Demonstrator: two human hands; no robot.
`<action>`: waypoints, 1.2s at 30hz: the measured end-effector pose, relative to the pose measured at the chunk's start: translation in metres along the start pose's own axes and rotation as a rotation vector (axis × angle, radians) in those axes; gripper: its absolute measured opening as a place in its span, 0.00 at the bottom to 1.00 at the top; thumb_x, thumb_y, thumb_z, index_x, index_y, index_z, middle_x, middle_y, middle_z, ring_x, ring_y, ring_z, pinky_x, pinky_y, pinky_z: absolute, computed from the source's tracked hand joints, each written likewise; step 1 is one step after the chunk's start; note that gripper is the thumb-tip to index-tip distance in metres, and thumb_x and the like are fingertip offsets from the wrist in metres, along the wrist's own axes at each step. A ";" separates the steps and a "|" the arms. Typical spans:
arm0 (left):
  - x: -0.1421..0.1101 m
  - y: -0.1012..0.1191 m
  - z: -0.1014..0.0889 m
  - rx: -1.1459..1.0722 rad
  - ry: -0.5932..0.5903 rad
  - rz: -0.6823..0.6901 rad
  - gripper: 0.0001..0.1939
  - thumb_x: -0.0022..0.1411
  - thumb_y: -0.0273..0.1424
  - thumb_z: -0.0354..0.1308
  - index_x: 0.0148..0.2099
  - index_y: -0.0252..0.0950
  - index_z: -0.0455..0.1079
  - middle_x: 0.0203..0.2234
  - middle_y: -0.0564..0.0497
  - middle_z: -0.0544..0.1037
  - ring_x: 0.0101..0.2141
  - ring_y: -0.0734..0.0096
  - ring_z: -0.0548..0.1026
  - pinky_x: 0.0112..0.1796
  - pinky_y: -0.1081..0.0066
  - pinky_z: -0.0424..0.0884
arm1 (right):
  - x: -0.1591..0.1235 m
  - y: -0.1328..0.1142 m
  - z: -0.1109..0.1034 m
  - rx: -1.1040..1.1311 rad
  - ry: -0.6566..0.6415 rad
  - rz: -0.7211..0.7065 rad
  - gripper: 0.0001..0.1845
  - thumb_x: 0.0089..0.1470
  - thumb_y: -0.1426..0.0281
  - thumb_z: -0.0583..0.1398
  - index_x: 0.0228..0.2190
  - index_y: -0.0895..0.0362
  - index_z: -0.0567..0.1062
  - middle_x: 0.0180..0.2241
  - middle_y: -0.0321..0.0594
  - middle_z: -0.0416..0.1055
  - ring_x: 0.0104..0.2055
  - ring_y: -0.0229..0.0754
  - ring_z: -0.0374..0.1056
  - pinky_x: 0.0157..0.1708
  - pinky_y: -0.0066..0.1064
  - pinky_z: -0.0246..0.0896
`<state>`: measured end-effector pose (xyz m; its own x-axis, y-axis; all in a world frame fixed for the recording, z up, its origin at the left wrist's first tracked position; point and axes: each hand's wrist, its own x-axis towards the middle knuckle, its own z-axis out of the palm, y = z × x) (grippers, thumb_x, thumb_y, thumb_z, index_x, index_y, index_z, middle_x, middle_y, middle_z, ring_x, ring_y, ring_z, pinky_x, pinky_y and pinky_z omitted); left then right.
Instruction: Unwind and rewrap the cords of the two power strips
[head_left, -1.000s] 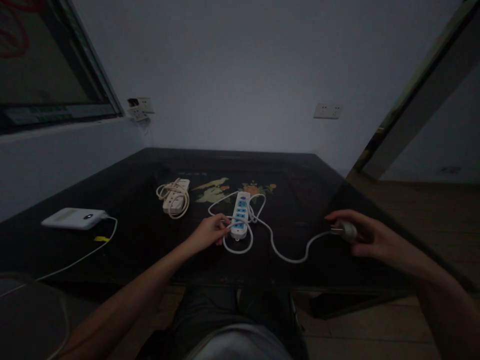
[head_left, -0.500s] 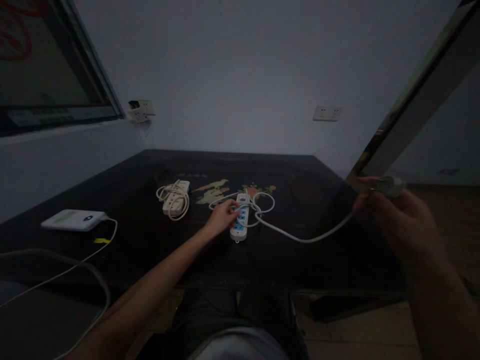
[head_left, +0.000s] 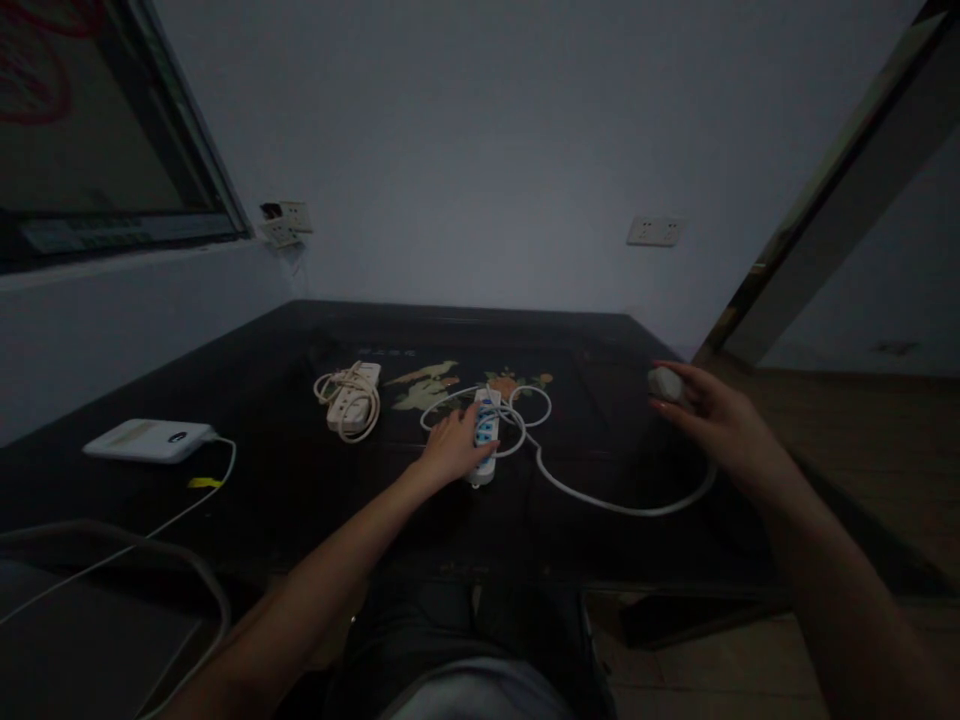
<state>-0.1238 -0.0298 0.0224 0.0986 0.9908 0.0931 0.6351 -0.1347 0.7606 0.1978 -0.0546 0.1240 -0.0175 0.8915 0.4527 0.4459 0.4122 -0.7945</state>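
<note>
A white power strip (head_left: 486,430) with blue sockets lies in the middle of the dark table (head_left: 585,540). My left hand (head_left: 454,450) rests on its near end, fingers curled over it. Its white cord (head_left: 600,498) loops round the strip and sweeps right across the table. My right hand (head_left: 705,410) holds the cord's white plug (head_left: 664,384) just above the table's right side.
A second, cream power strip (head_left: 351,400) wrapped in its own cord lies to the left. A white power bank (head_left: 148,440) with a cable sits at the far left. Wall sockets (head_left: 656,231) are on the back wall. A dark window frame is on the left.
My right hand lifted the plug up and to the right, then brought it back down toward the table. My left hand slid onto the power strip. The cord loops shifted.
</note>
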 end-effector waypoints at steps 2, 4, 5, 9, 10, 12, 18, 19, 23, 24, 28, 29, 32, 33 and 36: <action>0.004 0.005 0.007 0.113 0.011 -0.010 0.39 0.50 0.41 0.63 0.62 0.38 0.56 0.53 0.34 0.65 0.56 0.37 0.59 0.55 0.52 0.49 | -0.002 -0.001 0.012 0.031 -0.109 0.003 0.27 0.43 0.64 0.64 0.47 0.55 0.71 0.40 0.41 0.73 0.38 0.42 0.70 0.32 0.30 0.66; 0.010 0.009 0.013 0.205 0.027 -0.024 0.39 0.49 0.41 0.64 0.61 0.37 0.56 0.51 0.32 0.68 0.54 0.34 0.62 0.52 0.49 0.52 | -0.006 -0.006 0.029 0.044 -0.234 0.024 0.24 0.44 0.65 0.63 0.45 0.56 0.71 0.37 0.41 0.74 0.33 0.41 0.70 0.26 0.28 0.64; 0.014 0.010 0.014 0.236 0.027 -0.033 0.39 0.49 0.42 0.64 0.61 0.37 0.57 0.50 0.31 0.68 0.53 0.33 0.63 0.51 0.48 0.53 | -0.007 -0.009 0.038 0.037 -0.289 0.034 0.22 0.45 0.65 0.62 0.44 0.57 0.71 0.35 0.40 0.74 0.30 0.40 0.69 0.23 0.27 0.62; 0.023 0.016 0.017 0.342 0.011 -0.060 0.42 0.46 0.41 0.65 0.62 0.36 0.56 0.49 0.28 0.68 0.51 0.31 0.64 0.47 0.46 0.57 | -0.008 -0.010 0.079 -0.050 -0.401 -0.013 0.18 0.49 0.65 0.60 0.42 0.57 0.71 0.31 0.38 0.73 0.24 0.37 0.65 0.22 0.27 0.58; 0.024 0.016 0.017 0.365 0.011 -0.063 0.43 0.47 0.39 0.65 0.63 0.36 0.54 0.49 0.28 0.68 0.51 0.32 0.64 0.47 0.47 0.59 | -0.006 -0.007 0.088 -0.070 -0.391 -0.042 0.17 0.49 0.65 0.59 0.42 0.57 0.71 0.32 0.38 0.73 0.26 0.38 0.66 0.25 0.27 0.59; 0.024 0.014 0.016 0.399 0.008 -0.043 0.43 0.48 0.36 0.63 0.64 0.36 0.52 0.49 0.29 0.68 0.50 0.36 0.66 0.46 0.50 0.61 | -0.002 0.002 0.103 -0.092 -0.332 -0.094 0.15 0.49 0.67 0.59 0.41 0.57 0.71 0.35 0.40 0.73 0.32 0.40 0.68 0.32 0.30 0.61; 0.009 0.001 0.003 0.331 0.000 0.063 0.46 0.47 0.30 0.62 0.67 0.36 0.47 0.52 0.31 0.66 0.50 0.41 0.68 0.47 0.56 0.62 | 0.004 0.027 0.121 -0.182 -0.202 -0.104 0.10 0.47 0.69 0.59 0.35 0.58 0.70 0.34 0.41 0.72 0.37 0.43 0.67 0.36 0.32 0.58; 0.006 0.001 -0.001 0.295 0.019 0.077 0.46 0.47 0.29 0.63 0.66 0.36 0.48 0.53 0.32 0.66 0.50 0.41 0.68 0.47 0.56 0.62 | 0.004 0.028 0.121 -0.182 -0.186 -0.104 0.09 0.47 0.69 0.59 0.34 0.57 0.70 0.34 0.41 0.71 0.37 0.43 0.66 0.36 0.32 0.58; -0.014 0.010 -0.013 0.137 0.082 0.135 0.47 0.46 0.29 0.65 0.66 0.40 0.50 0.54 0.37 0.65 0.52 0.45 0.67 0.50 0.58 0.62 | 0.003 0.023 0.117 -0.098 -0.114 -0.109 0.09 0.48 0.67 0.57 0.34 0.57 0.68 0.35 0.42 0.70 0.37 0.43 0.65 0.36 0.32 0.58; -0.019 0.013 -0.016 0.136 0.092 0.162 0.46 0.47 0.29 0.64 0.66 0.41 0.49 0.55 0.39 0.65 0.53 0.47 0.66 0.50 0.57 0.62 | 0.002 0.020 0.117 -0.062 -0.095 -0.100 0.10 0.49 0.67 0.58 0.35 0.57 0.67 0.36 0.41 0.70 0.37 0.43 0.65 0.34 0.31 0.58; -0.041 0.026 -0.020 0.154 0.155 0.358 0.44 0.52 0.30 0.60 0.67 0.40 0.45 0.55 0.42 0.63 0.53 0.53 0.65 0.52 0.57 0.64 | -0.005 0.008 0.117 0.117 -0.082 -0.017 0.15 0.51 0.63 0.57 0.41 0.56 0.65 0.37 0.40 0.68 0.28 0.37 0.63 0.23 0.26 0.56; -0.045 0.028 -0.020 0.131 0.177 0.403 0.44 0.51 0.28 0.60 0.67 0.40 0.45 0.55 0.42 0.63 0.53 0.54 0.66 0.52 0.58 0.64 | -0.008 0.005 0.117 0.168 -0.104 0.014 0.17 0.52 0.62 0.57 0.43 0.55 0.65 0.35 0.38 0.68 0.24 0.35 0.60 0.20 0.25 0.53; -0.054 0.032 -0.021 0.030 0.233 0.491 0.47 0.46 0.23 0.60 0.67 0.42 0.47 0.55 0.44 0.62 0.52 0.57 0.67 0.52 0.60 0.64 | -0.015 -0.003 0.116 0.283 -0.185 0.097 0.19 0.52 0.60 0.58 0.44 0.54 0.66 0.30 0.34 0.67 0.16 0.30 0.51 0.14 0.23 0.46; -0.056 0.033 -0.021 -0.002 0.238 0.507 0.46 0.45 0.23 0.60 0.66 0.42 0.48 0.55 0.44 0.62 0.52 0.57 0.67 0.53 0.60 0.64 | -0.017 -0.005 0.116 0.301 -0.207 0.112 0.19 0.51 0.61 0.59 0.43 0.55 0.68 0.30 0.34 0.67 0.16 0.29 0.50 0.13 0.23 0.45; -0.058 0.037 -0.024 -0.081 0.238 0.529 0.44 0.45 0.22 0.59 0.65 0.40 0.51 0.53 0.44 0.63 0.51 0.58 0.67 0.53 0.61 0.64 | -0.021 -0.006 0.116 0.335 -0.255 0.127 0.16 0.48 0.62 0.61 0.39 0.55 0.70 0.30 0.35 0.68 0.18 0.30 0.55 0.14 0.24 0.51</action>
<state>-0.1237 -0.0916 0.0606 0.2051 0.7668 0.6083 0.4851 -0.6194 0.6172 0.0918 -0.0535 0.0723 -0.2204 0.9395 0.2623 0.1450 0.2974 -0.9437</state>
